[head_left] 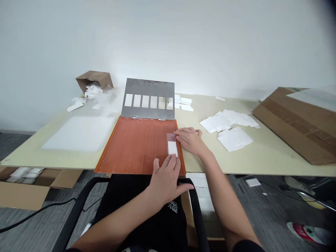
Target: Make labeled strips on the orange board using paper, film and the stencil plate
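On the orange-red tray-like board (131, 147) a white card (172, 148) lies along the right side. A piece of clear film (171, 137) shows just beyond the card. My left hand (166, 176) is palm down with its fingers stretched out and thumb apart, fingertips on the near end of the card. From the right, my right hand (191, 141) reaches over the board's rim. Its slightly bent fingers touch the edge of the film; whether they grip it is hidden. Hinged to the board's far edge, a grey plate (149, 87) with a row of rectangular openings stands raised.
White packets (235, 138) lie spread on the right of the table (210, 161). A large cardboard box (296, 126) stands beyond them. At left are translucent sheets (78, 133) and a tipped carton (96, 77) spilling white pieces. White card stacks (185, 101) sit behind the plate.
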